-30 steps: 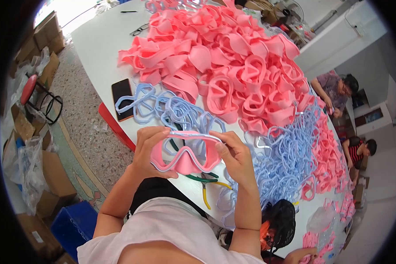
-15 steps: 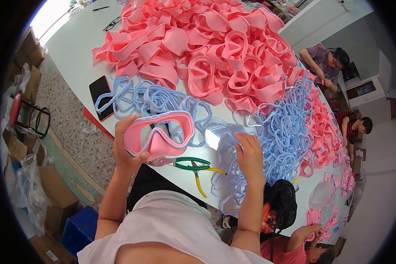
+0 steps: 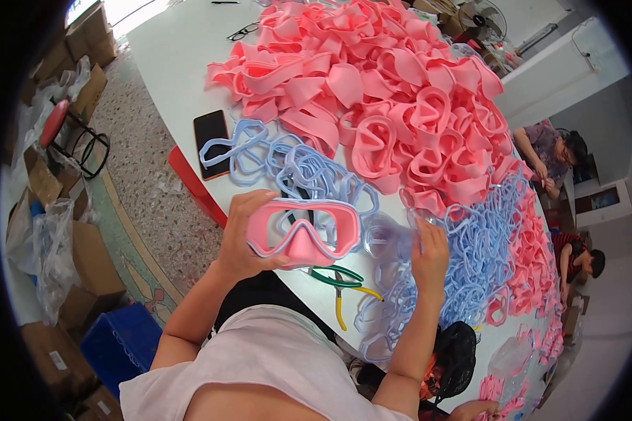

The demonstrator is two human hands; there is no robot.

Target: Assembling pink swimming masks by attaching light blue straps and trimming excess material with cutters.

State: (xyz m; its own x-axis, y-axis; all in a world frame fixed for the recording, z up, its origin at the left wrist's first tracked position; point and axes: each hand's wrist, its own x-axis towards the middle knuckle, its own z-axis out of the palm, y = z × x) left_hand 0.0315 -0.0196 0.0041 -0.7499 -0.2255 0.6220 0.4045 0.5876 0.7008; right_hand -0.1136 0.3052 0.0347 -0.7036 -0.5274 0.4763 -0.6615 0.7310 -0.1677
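The left hand (image 3: pixel 242 235) grips the side of a pink diving-mask skirt (image 3: pixel 302 247) rimmed by a pale blue frame (image 3: pixel 319 204), holding it up over the near edge of the white bench (image 3: pixel 163 67). The right hand (image 3: pixel 430 249) is at some clear plastic lenses (image 3: pixel 380 237), fingers bent (whether they pinch one, I cannot tell). Just below the mask lie green-handled pliers (image 3: pixel 324 277) and yellow-handled pliers (image 3: pixel 340 310). Loose blue frames (image 3: pixel 474 256) are heaped beyond the right hand; pink skirts (image 3: pixel 400 77) cover the far side.
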